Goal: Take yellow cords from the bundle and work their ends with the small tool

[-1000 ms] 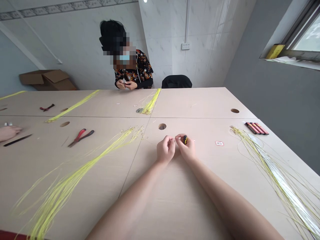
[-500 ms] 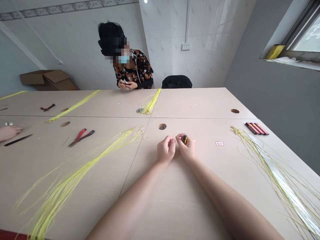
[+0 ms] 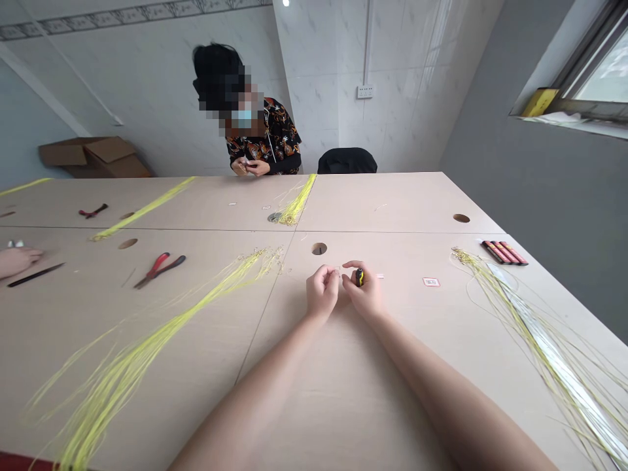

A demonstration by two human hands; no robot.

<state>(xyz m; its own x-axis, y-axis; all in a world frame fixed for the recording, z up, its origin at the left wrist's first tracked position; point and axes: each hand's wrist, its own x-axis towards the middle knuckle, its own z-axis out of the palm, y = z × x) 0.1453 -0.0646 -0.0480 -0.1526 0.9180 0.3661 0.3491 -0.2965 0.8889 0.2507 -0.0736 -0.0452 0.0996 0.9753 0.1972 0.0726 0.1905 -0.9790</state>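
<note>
Over the middle of the table, my left hand (image 3: 322,291) has thumb and fingertips pinched together. Whatever they grip is too small to make out. Close beside it, my right hand (image 3: 364,291) curls round a short black-and-yellow cylinder (image 3: 360,277), whose end shows between the fingers; its kind is unclear. The right index finger and thumb are apart at their tips, a small gap from the left hand. A small white-and-red label (image 3: 431,282) lies to the right. Behind the hands is a round hole (image 3: 318,248) in the tabletop.
Yellow strand bundles lie at left (image 3: 196,307) and right (image 3: 520,320). Red-handled pliers (image 3: 159,269) rest left; several red-and-black sticks (image 3: 504,252) sit at the right edge. A co-worker (image 3: 265,137) works across the table. Another person's hand (image 3: 19,260) is beside a black tool (image 3: 36,275).
My hands have drawn slightly apart, and the right index finger has lifted away from the thumb. The cylinder has shifted a little left with my right hand.
</note>
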